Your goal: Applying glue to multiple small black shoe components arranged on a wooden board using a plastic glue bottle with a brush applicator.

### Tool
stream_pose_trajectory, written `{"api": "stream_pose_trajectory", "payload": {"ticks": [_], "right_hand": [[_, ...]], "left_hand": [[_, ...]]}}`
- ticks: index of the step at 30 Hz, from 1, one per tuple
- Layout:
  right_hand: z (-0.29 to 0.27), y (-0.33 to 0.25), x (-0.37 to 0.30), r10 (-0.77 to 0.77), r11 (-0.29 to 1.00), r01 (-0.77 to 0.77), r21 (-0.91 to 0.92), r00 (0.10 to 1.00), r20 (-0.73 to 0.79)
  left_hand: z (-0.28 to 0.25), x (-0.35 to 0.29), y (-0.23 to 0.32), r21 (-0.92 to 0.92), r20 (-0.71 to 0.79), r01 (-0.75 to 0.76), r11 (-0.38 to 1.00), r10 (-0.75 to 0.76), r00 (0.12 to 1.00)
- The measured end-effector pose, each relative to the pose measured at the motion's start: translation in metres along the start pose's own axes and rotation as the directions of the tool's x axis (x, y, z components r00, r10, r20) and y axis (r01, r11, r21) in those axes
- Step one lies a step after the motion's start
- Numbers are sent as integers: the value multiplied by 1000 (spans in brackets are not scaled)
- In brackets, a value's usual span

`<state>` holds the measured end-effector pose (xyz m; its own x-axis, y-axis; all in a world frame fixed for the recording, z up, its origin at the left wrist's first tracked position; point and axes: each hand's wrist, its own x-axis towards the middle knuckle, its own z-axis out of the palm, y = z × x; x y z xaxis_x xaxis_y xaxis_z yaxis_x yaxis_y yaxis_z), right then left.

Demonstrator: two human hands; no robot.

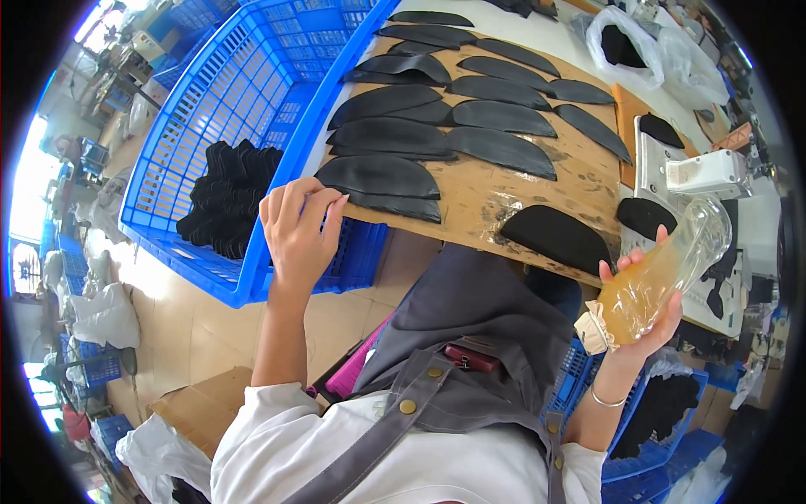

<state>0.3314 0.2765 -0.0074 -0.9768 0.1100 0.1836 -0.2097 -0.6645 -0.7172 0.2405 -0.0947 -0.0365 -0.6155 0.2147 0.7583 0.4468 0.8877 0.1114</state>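
Observation:
My left hand (300, 225) is at the left edge of the cardboard sheet (495, 197). Its thumb and fingers close on the left end of a glossy black half-moon piece (378, 175), which overlaps another similar piece. In my right hand (653, 336) is a clear plastic bottle (634, 298) of yellowish liquid, tilted so its cloth-wrapped mouth points down and toward me. Several more black half-moon pieces (504, 116) lie in rows on the cardboard, many overlapping. A matte black piece (558, 237) lies alone near the front edge.
A blue plastic basket (252, 281) with stacked black pieces (228, 197) stands at the left. On the right are a white sewing machine (709, 174) and another black piece (645, 218). A plastic bag (625, 50) sits at the back right, and a blue crate (663, 458) lies lower right.

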Motion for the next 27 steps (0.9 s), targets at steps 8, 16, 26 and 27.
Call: {"api": "stream_pose_trajectory", "payload": {"ticks": [8,16,26,27], "right_hand": [[35,19,9,38,997,-42,65,997,67],[74,50,29,200,979,-189,-74,959,202],[64,39,21,109,994,-109,-1,987,117],[63,37,19,107,994,-107,-3,988,115]], "left_hand": [[0,-1,-4,-46,0,5,999,-5,1000],[2,-3,-8,-51,-28,15,999,-16,999],[7,-10,-5,-138,-93,82,987,-95,991],[7,-9,-3,-141,-103,85,986,-100,990]]}}
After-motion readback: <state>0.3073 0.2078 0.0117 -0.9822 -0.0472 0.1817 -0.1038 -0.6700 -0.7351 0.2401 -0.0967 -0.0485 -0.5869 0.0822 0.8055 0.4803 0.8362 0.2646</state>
